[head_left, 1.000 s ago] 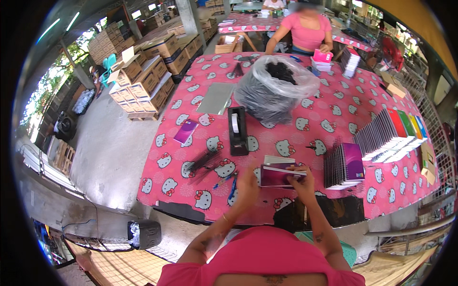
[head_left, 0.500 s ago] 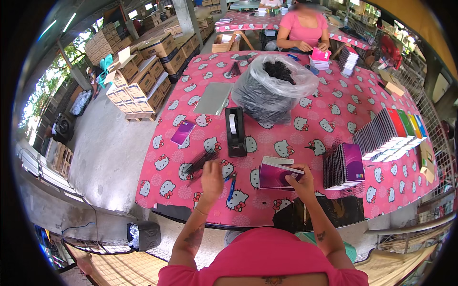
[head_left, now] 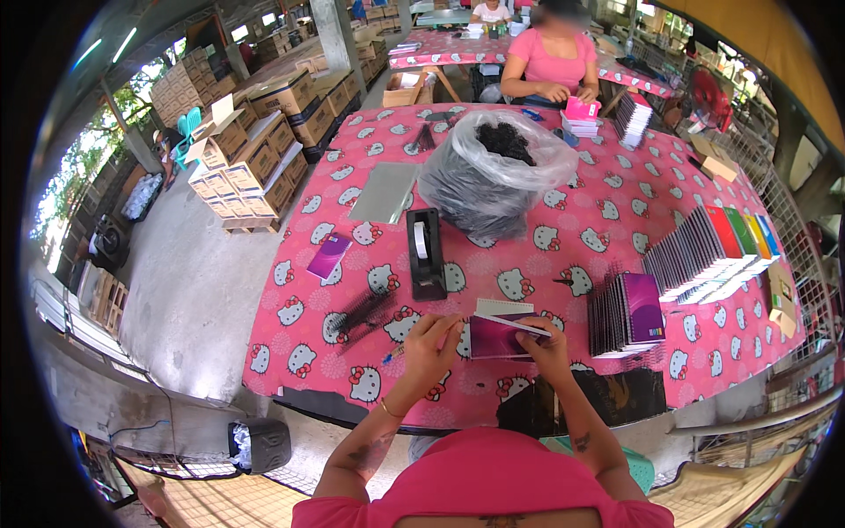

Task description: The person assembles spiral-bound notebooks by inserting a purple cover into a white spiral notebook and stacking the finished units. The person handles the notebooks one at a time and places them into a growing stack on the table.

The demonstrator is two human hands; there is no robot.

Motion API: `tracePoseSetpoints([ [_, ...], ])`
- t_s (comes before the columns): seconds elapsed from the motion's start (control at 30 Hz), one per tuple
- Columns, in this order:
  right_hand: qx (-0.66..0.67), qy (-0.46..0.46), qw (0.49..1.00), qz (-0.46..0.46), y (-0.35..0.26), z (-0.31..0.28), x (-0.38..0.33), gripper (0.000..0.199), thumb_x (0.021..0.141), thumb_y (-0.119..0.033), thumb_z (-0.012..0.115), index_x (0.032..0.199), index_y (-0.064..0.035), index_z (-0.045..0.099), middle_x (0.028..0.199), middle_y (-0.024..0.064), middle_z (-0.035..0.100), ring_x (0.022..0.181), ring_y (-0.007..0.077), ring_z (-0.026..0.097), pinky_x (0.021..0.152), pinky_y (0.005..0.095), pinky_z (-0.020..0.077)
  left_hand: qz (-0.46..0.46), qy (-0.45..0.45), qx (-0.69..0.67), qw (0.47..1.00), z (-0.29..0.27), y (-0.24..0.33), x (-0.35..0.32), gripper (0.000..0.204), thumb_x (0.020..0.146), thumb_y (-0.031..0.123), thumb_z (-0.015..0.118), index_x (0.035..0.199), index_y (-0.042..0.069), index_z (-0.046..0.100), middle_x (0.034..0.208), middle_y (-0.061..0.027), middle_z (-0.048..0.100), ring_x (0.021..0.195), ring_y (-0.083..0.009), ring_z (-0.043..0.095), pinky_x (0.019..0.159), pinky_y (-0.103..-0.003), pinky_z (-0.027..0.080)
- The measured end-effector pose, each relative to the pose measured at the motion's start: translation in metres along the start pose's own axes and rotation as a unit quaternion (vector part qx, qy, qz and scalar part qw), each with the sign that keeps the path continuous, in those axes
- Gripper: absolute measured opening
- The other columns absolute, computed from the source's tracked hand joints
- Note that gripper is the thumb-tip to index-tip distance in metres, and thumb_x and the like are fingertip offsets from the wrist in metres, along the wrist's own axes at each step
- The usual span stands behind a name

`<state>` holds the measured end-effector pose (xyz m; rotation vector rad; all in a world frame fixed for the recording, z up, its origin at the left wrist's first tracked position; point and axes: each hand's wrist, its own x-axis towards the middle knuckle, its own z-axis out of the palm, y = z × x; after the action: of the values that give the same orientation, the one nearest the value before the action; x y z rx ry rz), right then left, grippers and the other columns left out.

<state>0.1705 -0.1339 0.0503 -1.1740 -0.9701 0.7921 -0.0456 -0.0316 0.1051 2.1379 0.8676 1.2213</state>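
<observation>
From where I stand, the person's two bare hands meet over the pink tablecloth [head_left: 563,264] in the lower middle of the frame. The right hand [head_left: 547,350] grips the right end of a purple notebook [head_left: 493,338], its fingers closed on the edge. The left hand [head_left: 429,350] is just beside the notebook's left end, its fingers drawn narrow, thumb and fingertips close together; I can't tell whether something thin is between them. White pages [head_left: 503,307] stick out behind the notebook's upper edge.

Left of the left hand lies a tangle of black binding coils [head_left: 365,317], and partly covered by that hand is a small blue tool [head_left: 393,355]. Above the hands stands a black tape dispenser [head_left: 428,275], with a small purple booklet [head_left: 328,256] lying to its left. A big clear bag [head_left: 480,198] full of dark coils fills the upper middle of the table. To the right of the right hand stands a row of purple notebooks [head_left: 645,308], and farther right a longer row with red, green, yellow and blue covers [head_left: 727,234]. A co-worker in pink [head_left: 553,60] sits at the table's far side, hands on a pink-covered pad [head_left: 582,108].
</observation>
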Motion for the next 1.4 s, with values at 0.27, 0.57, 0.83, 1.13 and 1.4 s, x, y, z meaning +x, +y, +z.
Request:
tracePoseSetpoints([
  [0.27,-0.038,0.012,0.999,-0.014,0.0,-0.004,-0.002,0.022,0.088,-0.002,0.072,0.11,-0.0023,0.068,0.099,-0.0004,0.066,0.09,0.0071,0.057,0.08,0.024,0.0462,0.095,0.0,0.058,0.994,0.0,-0.012,0.01,0.017,0.086,0.01,0.072,0.102,0.009,0.068,0.094,-0.0098,0.063,0.076,-0.0285,0.066,0.062,-0.039,0.054],
  [0.57,0.014,-0.005,1.0,-0.001,-0.006,-0.001,0.0,0.022,0.088,0.002,0.071,0.109,-0.004,0.068,0.099,-0.0004,0.067,0.091,0.0073,0.059,0.081,0.0243,0.0477,0.068,-0.068,0.008,0.995,-0.005,-0.01,0.017,0.016,0.089,0.014,0.071,0.102,0.006,0.066,0.088,-0.008,0.061,0.068,-0.0259,0.062,0.058,-0.037,0.051],
  [0.83,0.018,-0.007,1.0,0.012,0.001,-0.002,-0.004,0.022,0.089,0.002,0.07,0.11,-0.004,0.068,0.103,0.0017,0.067,0.091,0.0081,0.06,0.082,0.024,0.0475,0.076,-0.071,-0.07,0.992,-0.006,-0.006,0.028,0.02,0.09,0.013,0.07,0.109,0.006,0.07,0.081,-0.0072,0.062,0.061,-0.0205,0.058,0.055,-0.032,0.048],
  [1.13,0.006,0.002,1.0,0.011,-0.003,0.001,-0.003,0.019,0.088,0.001,0.07,0.107,-0.0035,0.068,0.094,-0.0009,0.066,0.087,0.0067,0.058,0.079,0.0233,0.046,0.054,-0.083,-0.018,0.995,-0.005,-0.012,0.025,0.017,0.09,0.01,0.07,0.106,0.006,0.074,0.091,-0.0082,0.069,0.067,-0.0145,0.062,0.059,-0.025,0.05],
  [1.4,0.006,0.002,1.0,0.017,-0.007,0.001,-0.004,0.019,0.087,0.002,0.07,0.106,-0.0023,0.067,0.094,-0.0008,0.065,0.088,0.0076,0.058,0.079,0.0239,0.0454,0.044,-0.05,-0.08,0.995,0.004,-0.019,0.016,0.015,0.089,0.01,0.071,0.103,0.004,0.073,0.079,-0.0073,0.062,0.059,-0.0181,0.057,0.054,-0.031,0.046],
])
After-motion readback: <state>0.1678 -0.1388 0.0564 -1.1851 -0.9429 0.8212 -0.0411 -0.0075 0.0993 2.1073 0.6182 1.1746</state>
